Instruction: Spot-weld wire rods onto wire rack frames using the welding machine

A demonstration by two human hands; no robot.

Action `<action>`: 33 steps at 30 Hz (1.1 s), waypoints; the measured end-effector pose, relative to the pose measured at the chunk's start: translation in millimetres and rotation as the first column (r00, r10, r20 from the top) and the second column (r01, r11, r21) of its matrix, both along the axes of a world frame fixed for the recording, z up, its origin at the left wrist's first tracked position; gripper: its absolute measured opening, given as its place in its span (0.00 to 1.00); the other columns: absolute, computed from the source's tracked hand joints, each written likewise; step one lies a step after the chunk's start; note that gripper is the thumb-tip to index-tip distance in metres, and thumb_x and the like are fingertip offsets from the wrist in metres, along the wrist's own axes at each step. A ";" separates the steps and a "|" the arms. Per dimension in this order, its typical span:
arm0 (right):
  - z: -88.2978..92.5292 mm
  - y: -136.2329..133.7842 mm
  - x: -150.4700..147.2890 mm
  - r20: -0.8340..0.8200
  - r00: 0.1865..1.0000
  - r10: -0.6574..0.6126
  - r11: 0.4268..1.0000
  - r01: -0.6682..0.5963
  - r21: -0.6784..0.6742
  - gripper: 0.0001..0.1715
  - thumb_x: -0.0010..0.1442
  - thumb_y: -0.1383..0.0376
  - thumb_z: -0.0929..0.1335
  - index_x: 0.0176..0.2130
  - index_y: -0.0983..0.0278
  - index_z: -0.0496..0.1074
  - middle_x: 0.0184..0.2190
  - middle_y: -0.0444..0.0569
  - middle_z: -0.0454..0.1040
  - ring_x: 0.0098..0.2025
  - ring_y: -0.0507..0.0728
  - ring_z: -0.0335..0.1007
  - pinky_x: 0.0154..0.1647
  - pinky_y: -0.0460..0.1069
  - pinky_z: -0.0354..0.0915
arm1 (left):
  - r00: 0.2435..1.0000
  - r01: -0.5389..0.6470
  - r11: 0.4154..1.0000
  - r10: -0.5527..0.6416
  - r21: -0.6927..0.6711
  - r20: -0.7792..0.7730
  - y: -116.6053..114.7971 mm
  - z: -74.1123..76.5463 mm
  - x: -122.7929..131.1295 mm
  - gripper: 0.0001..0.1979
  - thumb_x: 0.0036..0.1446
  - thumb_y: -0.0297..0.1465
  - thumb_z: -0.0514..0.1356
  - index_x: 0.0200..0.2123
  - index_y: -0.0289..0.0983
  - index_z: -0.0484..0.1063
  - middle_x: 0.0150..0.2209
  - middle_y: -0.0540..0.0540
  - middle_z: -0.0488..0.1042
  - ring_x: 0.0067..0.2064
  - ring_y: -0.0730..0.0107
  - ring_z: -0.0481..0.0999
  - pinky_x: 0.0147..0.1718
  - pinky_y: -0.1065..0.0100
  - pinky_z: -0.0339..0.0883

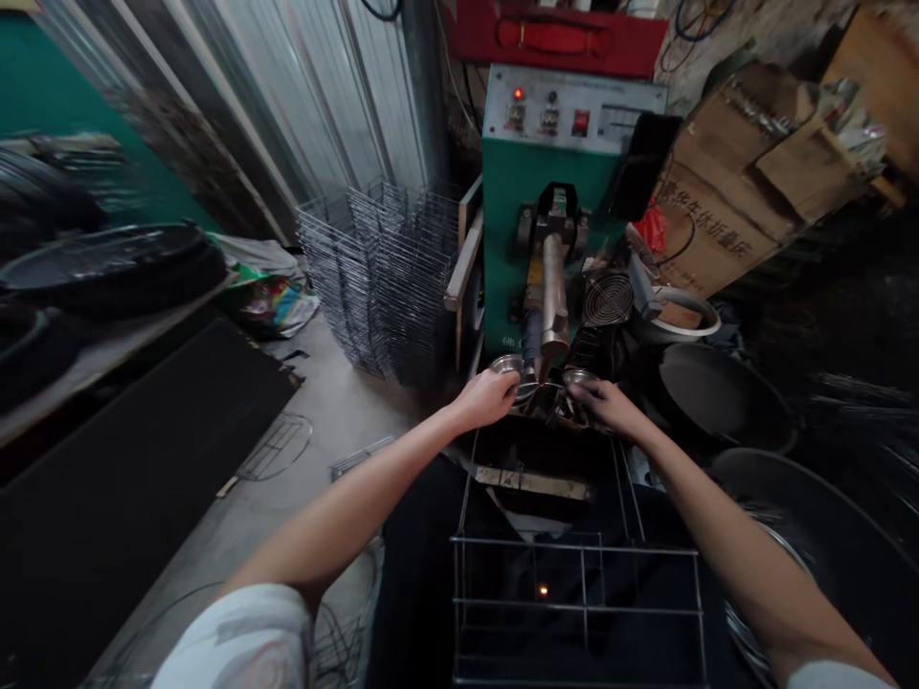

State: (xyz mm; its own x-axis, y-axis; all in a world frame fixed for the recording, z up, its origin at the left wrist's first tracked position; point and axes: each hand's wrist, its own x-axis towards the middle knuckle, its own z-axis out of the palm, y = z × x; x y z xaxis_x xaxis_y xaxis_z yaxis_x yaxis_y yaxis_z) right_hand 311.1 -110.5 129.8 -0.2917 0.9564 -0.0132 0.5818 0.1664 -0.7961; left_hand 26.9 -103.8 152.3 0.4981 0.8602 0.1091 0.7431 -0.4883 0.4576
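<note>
My left hand (489, 396) is closed at the upper left end of a wire rack (574, 607), beside a shiny round metal piece (506, 364). My right hand (604, 400) closes at the rack's upper right end, slightly blurred, next to another round metal piece (578, 376). Between both hands a thin wire spans under the electrode tip of a green spot welder (503, 239), with a small glow at the contact. The rack's long side wires run from my hands down towards my lap. An orange spark shows in front of the rack. My fingertips are partly hidden.
Left of the welder stands a tall stack of wire racks (377, 277). Dark round pans (722, 397) lie at the right, below a cardboard box (753, 182). A black board (144, 478) and a shelf with black pans (115, 268) are at the left.
</note>
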 end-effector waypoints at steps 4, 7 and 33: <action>-2.1 -10.7 2.1 -0.223 0.962 -0.160 0.956 0.095 -0.276 0.41 0.55 0.31 0.68 0.35 0.66 0.78 0.18 0.43 0.68 0.15 0.51 0.59 0.16 0.46 0.55 | 0.999 0.003 1.000 -0.002 -0.021 0.048 -2.4 -0.8 2.3 0.09 0.64 0.27 0.55 0.37 0.37 0.77 0.26 0.46 0.74 0.29 0.63 0.74 0.31 0.67 0.58; -0.2 -17.3 -3.4 -0.323 0.928 -0.186 0.954 0.092 -0.285 0.39 0.51 0.32 0.71 0.31 0.66 0.76 0.16 0.42 0.66 0.15 0.50 0.58 0.14 0.45 0.52 | 0.994 -0.018 0.999 0.023 -0.052 0.111 -1.4 -2.9 5.0 0.09 0.64 0.27 0.55 0.38 0.37 0.77 0.25 0.47 0.73 0.28 0.64 0.73 0.33 0.67 0.60; -63.0 -227.0 187.7 0.304 0.614 -0.728 0.659 0.749 0.064 0.34 0.74 0.45 0.58 0.36 0.65 0.77 0.34 0.56 0.79 0.41 0.62 0.76 0.42 0.51 0.70 | 0.334 0.407 0.449 0.738 -0.796 0.587 -175.0 -149.0 -22.7 0.47 0.47 0.58 0.68 0.68 0.55 0.61 0.55 0.40 0.78 0.61 0.35 0.75 0.55 0.37 0.74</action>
State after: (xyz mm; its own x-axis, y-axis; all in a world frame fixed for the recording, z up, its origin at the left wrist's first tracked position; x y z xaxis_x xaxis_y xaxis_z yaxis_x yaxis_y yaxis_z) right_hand 498.8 -337.6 66.8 0.5409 0.8402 -0.0399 0.6788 -0.4640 -0.5691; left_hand 4.3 -278.8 3.4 0.4240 0.8083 -0.4084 -0.3398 0.5600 0.7556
